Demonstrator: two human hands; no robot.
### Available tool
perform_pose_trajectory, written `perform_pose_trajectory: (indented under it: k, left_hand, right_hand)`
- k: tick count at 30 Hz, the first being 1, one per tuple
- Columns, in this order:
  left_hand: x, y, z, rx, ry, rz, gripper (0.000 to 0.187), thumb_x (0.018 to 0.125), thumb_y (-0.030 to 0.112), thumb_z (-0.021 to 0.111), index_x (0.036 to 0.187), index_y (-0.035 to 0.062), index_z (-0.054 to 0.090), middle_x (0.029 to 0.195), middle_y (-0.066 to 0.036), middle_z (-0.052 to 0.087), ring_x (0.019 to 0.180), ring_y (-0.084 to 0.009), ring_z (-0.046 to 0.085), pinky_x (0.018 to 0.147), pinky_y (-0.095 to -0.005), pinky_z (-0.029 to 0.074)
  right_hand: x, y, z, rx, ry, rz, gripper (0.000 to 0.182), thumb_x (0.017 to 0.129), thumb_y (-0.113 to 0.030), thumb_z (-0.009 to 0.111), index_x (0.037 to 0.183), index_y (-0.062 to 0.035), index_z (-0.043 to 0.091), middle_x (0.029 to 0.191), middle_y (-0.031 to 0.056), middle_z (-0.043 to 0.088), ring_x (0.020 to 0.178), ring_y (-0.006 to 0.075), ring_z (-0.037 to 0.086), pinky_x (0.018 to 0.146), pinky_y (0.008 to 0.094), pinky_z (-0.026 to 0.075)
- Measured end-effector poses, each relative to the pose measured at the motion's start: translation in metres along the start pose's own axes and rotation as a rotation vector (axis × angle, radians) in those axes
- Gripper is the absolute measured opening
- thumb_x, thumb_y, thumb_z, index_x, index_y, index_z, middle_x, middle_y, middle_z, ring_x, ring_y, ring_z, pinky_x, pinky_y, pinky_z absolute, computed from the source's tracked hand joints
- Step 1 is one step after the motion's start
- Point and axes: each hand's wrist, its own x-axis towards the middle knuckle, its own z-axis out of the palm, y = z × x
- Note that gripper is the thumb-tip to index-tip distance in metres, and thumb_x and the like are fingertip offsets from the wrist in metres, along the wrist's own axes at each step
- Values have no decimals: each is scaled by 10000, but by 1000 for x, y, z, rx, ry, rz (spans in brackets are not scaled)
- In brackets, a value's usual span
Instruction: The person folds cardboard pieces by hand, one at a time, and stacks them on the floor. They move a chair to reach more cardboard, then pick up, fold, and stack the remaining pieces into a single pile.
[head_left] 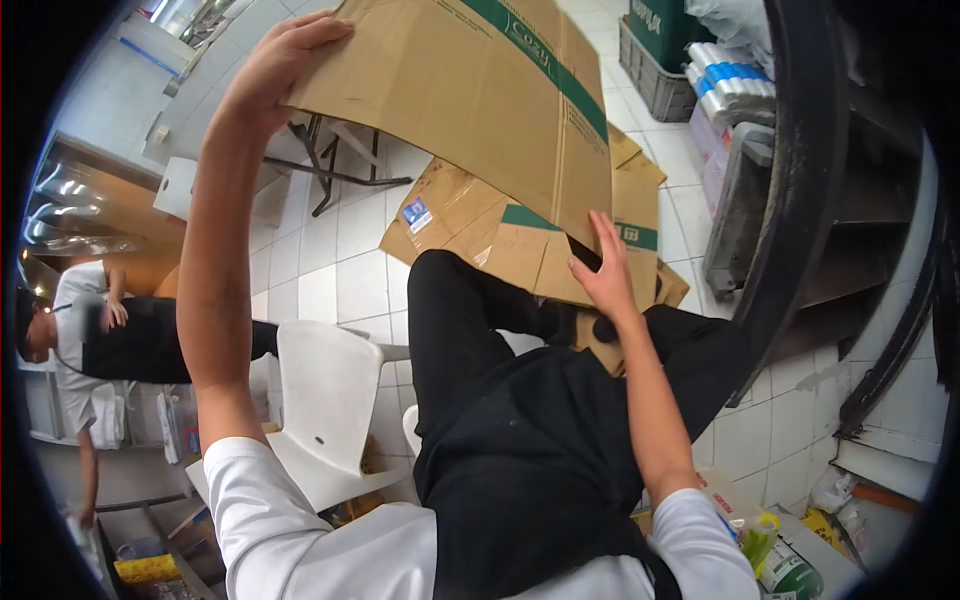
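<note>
1. Here's your floor: white tiles (pixel 360 280), with flattened cardboard (pixel 450 205) spread in front of your black-clad knees.
2. Up in the air, far and centre, is your cardboard sheet (pixel 460 100), its green band (pixel 565 80) reading "Cozy", tilted above that floor pile.
3. Your left hand (pixel 275 80) grips the sheet by its left edge, arm stretched high; your right hand (pixel 608 280) is open, thumb spread away, fingertips at the sheet's near right corner.
4. Around you now: white chair (pixel 330 400) near left, dark folding legs (pixel 325 165) far left, grey crate (pixel 655 75) and plastic rolls (pixel 735 85) far right.
5. Watch the edges! A dark curved frame (pixel 800 170) rises close to your right knee, and the chair stands just beside your left leg. Tile shows between the chair and the folding legs.
6. Over on the left, another person in a black apron (pixel 140 340) stands well apart from your sheet.
7. Hard to make out: the sheet covers part of the pile, its far edge runs out of view, your feet are mostly hidden, and black borders crop both sides.
</note>
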Motion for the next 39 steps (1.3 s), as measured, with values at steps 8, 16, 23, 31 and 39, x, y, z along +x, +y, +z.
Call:
perform_pose_trajectory:
  k: [8,16,23,31,39]
  left_hand:
    - [-1,26,52,-205,-66,123,234,951,224,657,1030,5,679,912,-30,690,751,-87,681,682,-255,554]
    - [-32,47,54,-158,2,163,333,925,260,654,1048,-48,695,910,-57,689,771,-105,671,698,-256,557]
    - [-53,11,82,-63,-112,127,1110,834,781,611,1564,-15,357,1517,-271,453,1391,-407,457,1076,-580,425]
    - [-90,-151,144,98,-94,317,966,896,289,804,1617,22,218,1656,-215,275,1506,-303,329,1212,-470,315]
    - [-161,-175,177,310,36,97,1052,784,166,741,1612,-35,123,1525,-295,448,1420,-390,462,1145,-401,399]
  right_hand:
    - [58,-152,-75,73,195,-410,629,871,-279,802,1415,-58,577,1445,198,583,1266,367,615,1051,406,490]
    - [69,-179,-51,-4,172,-663,298,854,-69,718,1138,20,714,1012,191,742,872,331,738,736,370,592]
    - [52,-187,-12,-99,297,-625,57,804,11,657,860,14,649,726,170,659,606,327,660,565,390,520]
    - [25,-166,35,134,256,-337,154,830,-29,683,727,-16,569,634,176,589,588,358,627,557,437,495]
    - [41,-166,33,156,137,-489,126,814,-22,682,746,-33,578,652,143,582,564,314,620,529,395,477]
